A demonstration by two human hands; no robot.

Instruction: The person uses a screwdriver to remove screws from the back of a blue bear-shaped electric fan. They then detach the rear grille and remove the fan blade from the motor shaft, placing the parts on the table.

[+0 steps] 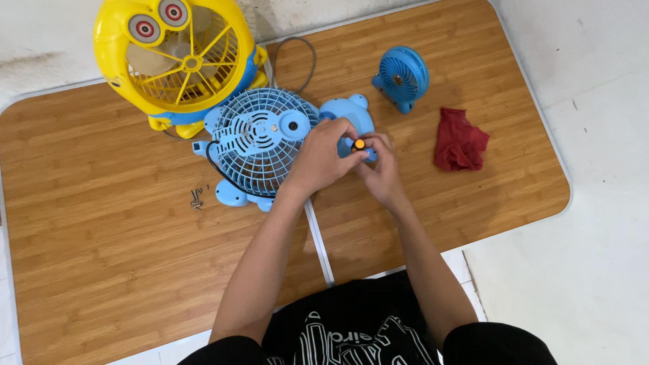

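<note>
No packages, labels, signs or screens are seen anywhere on the table or around it.

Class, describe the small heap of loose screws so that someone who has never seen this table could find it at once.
Start at the wooden table and find the light blue fan lying flat near its middle, beside the left hand. Just left of the fan's lower edge lie the screws, a tiny grey metal cluster on bare wood, the only loose metal bits among plastic fans.

Light-blue fan, yellow fan with red eyes, red cloth, wood-grain table.
</note>
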